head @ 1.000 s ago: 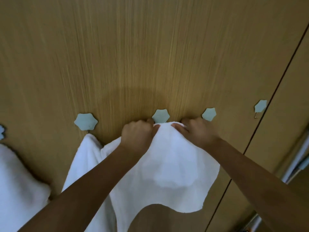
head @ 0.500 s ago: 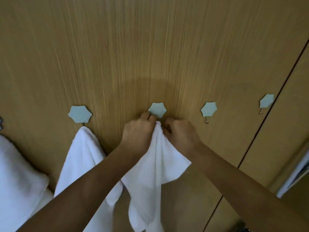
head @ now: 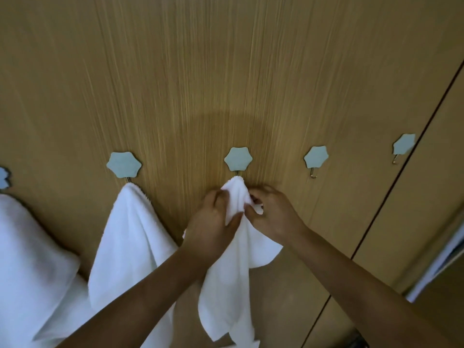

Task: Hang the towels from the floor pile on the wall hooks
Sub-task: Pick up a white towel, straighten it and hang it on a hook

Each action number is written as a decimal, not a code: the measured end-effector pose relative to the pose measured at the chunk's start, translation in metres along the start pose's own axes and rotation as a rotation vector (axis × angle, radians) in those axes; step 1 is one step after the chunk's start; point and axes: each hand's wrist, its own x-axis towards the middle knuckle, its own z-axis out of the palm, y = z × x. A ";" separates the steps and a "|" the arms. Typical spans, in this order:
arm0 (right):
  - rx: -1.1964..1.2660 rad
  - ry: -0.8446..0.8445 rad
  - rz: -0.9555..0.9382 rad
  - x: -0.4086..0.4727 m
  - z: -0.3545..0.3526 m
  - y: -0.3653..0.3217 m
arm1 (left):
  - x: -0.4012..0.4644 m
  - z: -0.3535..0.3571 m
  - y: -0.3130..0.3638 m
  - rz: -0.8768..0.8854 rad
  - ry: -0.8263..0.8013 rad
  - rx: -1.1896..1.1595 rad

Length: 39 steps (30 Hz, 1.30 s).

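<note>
1. Left hand (head: 213,222) grips the bunched neck of the white towel (head: 231,272), thumb across the front and fingers wrapped behind. Hand sits lower than half a second ago, when it was right under the hook.
2. Right hand (head: 271,214) pinches a small fold on the towel's right side, just beside the left hand. It too has dropped away from the hook plate.
3. Towel top corner now peeks above both hands and touches the base of the middle flower hook (head: 238,159). Metal prong is hidden by cloth, so cannot confirm it is caught; judging by the taut peak, likely hung.
4. A second ago the towel was spread wide between the two hands; now it is gathered into a narrow drape hanging down the wooden wall panel (head: 226,71).
5. Meaning for task: this towel looks hooked or nearly so; hands seem to be tugging and settling it. Letting go is the remaining bit.
6. Already-hung towel (head: 130,234) on the left flower hook (head: 124,164), unchanged. Another white towel (head: 27,247) at far left edge under a partly cut-off hook (head: 3,177).
7. Two empty hooks to the right: nearer one (head: 315,160) and far one (head: 403,144), prongs bare. Free for more towels.
8. Floor pile not in view.
</note>
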 end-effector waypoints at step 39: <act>0.289 -0.239 0.582 -0.046 0.037 -0.009 | -0.028 0.014 -0.019 -0.474 -0.364 -0.651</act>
